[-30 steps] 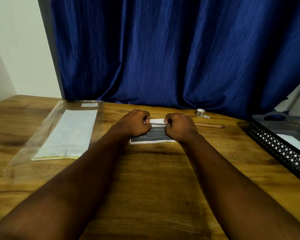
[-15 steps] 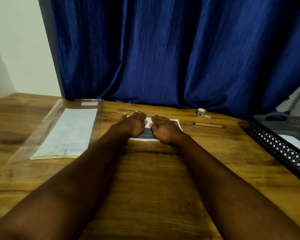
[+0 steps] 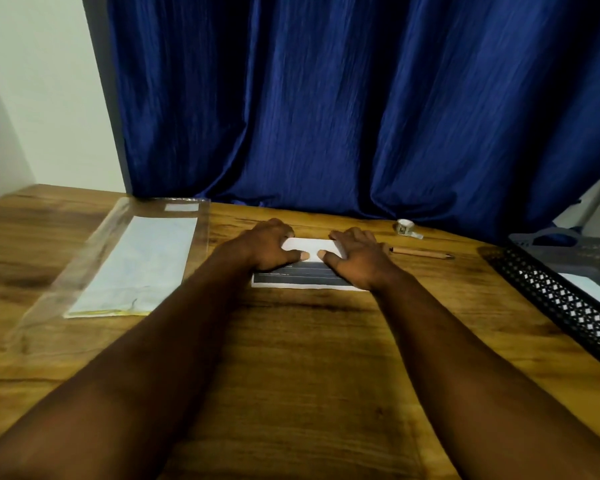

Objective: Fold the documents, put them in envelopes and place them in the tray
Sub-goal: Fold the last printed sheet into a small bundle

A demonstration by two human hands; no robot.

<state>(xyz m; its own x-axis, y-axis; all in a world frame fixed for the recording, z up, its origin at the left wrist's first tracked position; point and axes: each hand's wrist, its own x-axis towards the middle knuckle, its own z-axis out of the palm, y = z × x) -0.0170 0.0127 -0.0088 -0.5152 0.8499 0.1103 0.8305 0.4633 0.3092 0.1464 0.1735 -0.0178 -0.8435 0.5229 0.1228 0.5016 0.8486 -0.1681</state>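
A folded document (image 3: 309, 268), white on its far half and dark-striped on its near half, lies flat on the wooden table in the middle. My left hand (image 3: 267, 247) presses on its left end and my right hand (image 3: 357, 254) presses on its right end, fingers spread and thumbs pointing toward each other. A clear plastic envelope (image 3: 118, 265) with a pale sheet inside lies to the left. The black mesh tray (image 3: 561, 299) stands at the right edge, holding a white envelope (image 3: 593, 289).
A small roll of tape (image 3: 406, 227) and a wooden pencil (image 3: 421, 252) lie just beyond my right hand. A blue curtain (image 3: 326, 98) hangs along the table's far edge. Bare wood stretches between my forearms and the near edge.
My hands went from gripping the paper's top fold with curled fingers to lying flat on it, then slid apart toward its two ends, uncovering the white middle.
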